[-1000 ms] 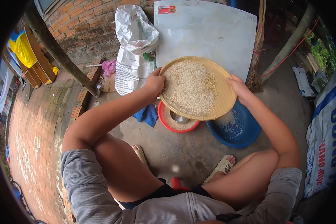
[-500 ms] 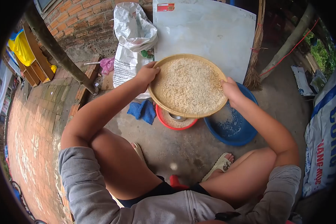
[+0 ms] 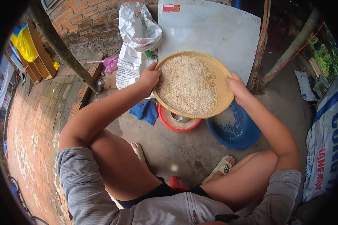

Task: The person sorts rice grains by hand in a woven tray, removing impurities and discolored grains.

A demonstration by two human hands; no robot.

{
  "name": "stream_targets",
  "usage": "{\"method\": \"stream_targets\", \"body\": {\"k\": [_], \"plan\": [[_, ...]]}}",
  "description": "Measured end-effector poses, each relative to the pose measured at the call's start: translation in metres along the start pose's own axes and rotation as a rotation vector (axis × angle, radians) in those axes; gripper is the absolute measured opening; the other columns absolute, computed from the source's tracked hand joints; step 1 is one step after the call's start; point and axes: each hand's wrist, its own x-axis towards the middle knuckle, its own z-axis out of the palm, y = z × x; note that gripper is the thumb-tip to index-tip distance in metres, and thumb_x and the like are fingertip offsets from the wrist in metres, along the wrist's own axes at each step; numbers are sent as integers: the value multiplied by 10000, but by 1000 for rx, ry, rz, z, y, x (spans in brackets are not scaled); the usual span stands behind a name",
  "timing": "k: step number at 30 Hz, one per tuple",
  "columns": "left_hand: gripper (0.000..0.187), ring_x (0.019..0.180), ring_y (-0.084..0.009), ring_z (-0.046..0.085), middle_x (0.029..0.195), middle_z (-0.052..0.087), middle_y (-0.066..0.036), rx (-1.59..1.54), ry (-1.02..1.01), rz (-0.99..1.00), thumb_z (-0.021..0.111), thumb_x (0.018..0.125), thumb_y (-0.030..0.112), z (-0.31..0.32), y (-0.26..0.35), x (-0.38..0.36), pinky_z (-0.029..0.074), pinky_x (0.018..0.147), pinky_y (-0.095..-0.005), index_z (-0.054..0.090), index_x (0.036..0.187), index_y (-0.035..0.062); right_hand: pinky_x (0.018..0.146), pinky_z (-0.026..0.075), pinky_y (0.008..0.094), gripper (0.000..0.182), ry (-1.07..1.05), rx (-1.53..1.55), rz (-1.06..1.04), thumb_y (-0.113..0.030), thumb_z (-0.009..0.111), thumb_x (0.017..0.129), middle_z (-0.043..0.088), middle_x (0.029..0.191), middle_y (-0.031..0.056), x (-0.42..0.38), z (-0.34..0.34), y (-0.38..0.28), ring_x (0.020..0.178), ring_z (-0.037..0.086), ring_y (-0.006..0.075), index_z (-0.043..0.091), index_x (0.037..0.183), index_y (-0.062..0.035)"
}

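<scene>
Below you spreads a concrete floor [image 3: 169, 153], the broadest thing around your feet. At its far side stands a large pale panel [image 3: 210, 33], with a small red label near its top left. A straw broom [image 3: 260, 60] stands upright along the panel's right edge. Far to your right is a big printed sack [image 3: 319, 157], while a white sack [image 3: 133, 71] sits at the panel's left side, dark lettering on its lower half.

In front of you, between both hands, is the round woven tray [image 3: 222, 90], held up off the floor. A wide layer of rice [image 3: 187, 84] covers its middle and left; a bare strip shows along the right.

Beyond the tray's near right edge lies a blue basin [image 3: 248, 133], partly hidden by it, with pale grains scattered inside. Left of that sits a smaller red basin [image 3: 178, 129], its far part covered from view.

Your left hand [image 3: 150, 77] is closed around the tray's left rim, and your right hand [image 3: 237, 88] pinches the right rim; the fingers underneath are hidden. A crumpled blue cloth [image 3: 145, 111] lies just left of the red basin, which holds a small metal bowl [image 3: 176, 117].
</scene>
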Motion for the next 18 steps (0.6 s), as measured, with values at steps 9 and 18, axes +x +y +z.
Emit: {"method": "stream_targets", "body": {"k": [9,18], "plan": [[360,854,-182,617,1056,607,-121,-117,-104,-84,437,935,110,-19,-14,12,532,711,-325,459,1291,60,872,424,352,280,80,-170,-40,-168,406,947,551,1098,209,-9,15,7,1028,551,251,438,1118,51],[364,867,-173,621,1037,604,-110,-60,-217,-88,435,949,131,-30,-7,14,529,767,-311,435,1306,65,876,423,334,292,59,-208,15,-177,413,953,548,1099,149,-17,27,8,1013,528,201,453,1151,34]]}}
